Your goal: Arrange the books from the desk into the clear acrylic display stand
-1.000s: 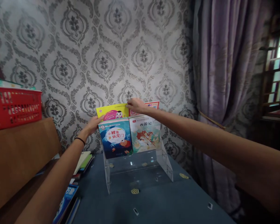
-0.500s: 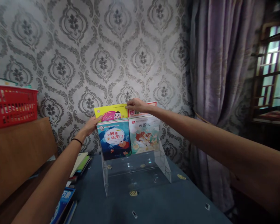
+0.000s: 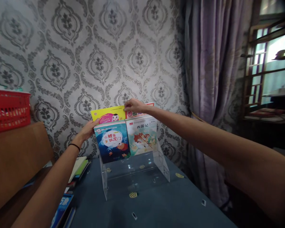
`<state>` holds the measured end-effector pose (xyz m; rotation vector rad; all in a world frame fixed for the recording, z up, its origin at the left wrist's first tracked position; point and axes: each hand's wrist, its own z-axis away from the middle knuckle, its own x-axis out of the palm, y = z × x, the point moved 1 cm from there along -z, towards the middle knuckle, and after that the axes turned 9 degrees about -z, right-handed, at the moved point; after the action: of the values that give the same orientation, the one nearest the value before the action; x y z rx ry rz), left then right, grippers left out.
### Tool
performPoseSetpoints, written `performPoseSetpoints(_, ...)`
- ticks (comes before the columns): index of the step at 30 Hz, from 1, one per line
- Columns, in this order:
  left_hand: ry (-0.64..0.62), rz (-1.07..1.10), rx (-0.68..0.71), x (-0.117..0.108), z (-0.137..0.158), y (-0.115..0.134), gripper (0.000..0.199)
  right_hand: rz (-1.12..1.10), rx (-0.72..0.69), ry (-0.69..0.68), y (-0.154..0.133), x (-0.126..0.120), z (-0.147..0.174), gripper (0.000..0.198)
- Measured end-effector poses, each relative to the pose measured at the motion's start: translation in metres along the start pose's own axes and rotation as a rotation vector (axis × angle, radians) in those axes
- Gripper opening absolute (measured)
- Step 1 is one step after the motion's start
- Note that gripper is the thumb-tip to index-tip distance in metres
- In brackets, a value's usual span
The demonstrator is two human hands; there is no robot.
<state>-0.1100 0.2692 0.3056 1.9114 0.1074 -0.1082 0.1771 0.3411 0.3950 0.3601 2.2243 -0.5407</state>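
A yellow picture book (image 3: 104,113) stands at the back left of a clear acrylic rack (image 3: 162,163). My left hand (image 3: 89,129) grips its left edge, the thumb showing on the front cover. My right hand (image 3: 135,106) pinches the book's upper right corner. Behind that hand is a red-bordered book (image 3: 142,111), partly covered by my wrist. In front of these two, a blue book with fish (image 3: 112,142) and a pale green-and-white book (image 3: 142,136) stand side by side, leaning back. The rack's lower front steps hold no books.
The rack stands on a dark blue cloth-covered table (image 3: 175,202) against a patterned wall. To the left are a red plastic basket (image 3: 9,110), a brown board (image 3: 21,155) and several stacked books (image 3: 77,169). A purple-grey curtain (image 3: 209,79) hangs at the right.
The camera view has turned slightly right, so everything sits a little further left. Both hands keep their hold on the yellow book, which stays in about the same place in the rack.
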Motion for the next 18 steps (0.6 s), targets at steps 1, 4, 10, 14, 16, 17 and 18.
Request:
performPoseSetpoints(1,-0.001,0.006,0.0,0.0,0.0,-0.001,0.034,0.004,-0.006,-0.001,0.0,-0.001,0.001,0.013)
performPoseSetpoints(4,0.006,0.024,-0.001,-0.001,-0.001,-0.003,0.034,0.06,-0.022,0.001,-0.001,-0.002,0.004,0.012)
performPoseSetpoints(10,0.003,0.033,-0.002,0.002,0.002,-0.003,0.036,0.149,-0.032,0.016,-0.001,-0.004,0.007,0.026)
performPoseSetpoints(14,0.018,0.036,-0.021,0.005,0.004,-0.001,0.041,0.161,-0.017,0.053,0.004,-0.008,0.013,0.04)
performPoseSetpoints(16,0.019,0.044,-0.027,0.007,0.005,0.001,0.043,0.165,0.001,0.099,0.007,-0.013,0.02,0.046)
performPoseSetpoints(17,0.022,0.051,-0.027,0.008,0.006,0.001,0.043,0.166,0.007,0.134,0.009,-0.016,0.025,0.048)
performPoseSetpoints(18,0.029,0.058,-0.024,0.009,0.006,0.002,0.042,0.169,0.012,0.175,0.011,-0.019,0.031,0.049)
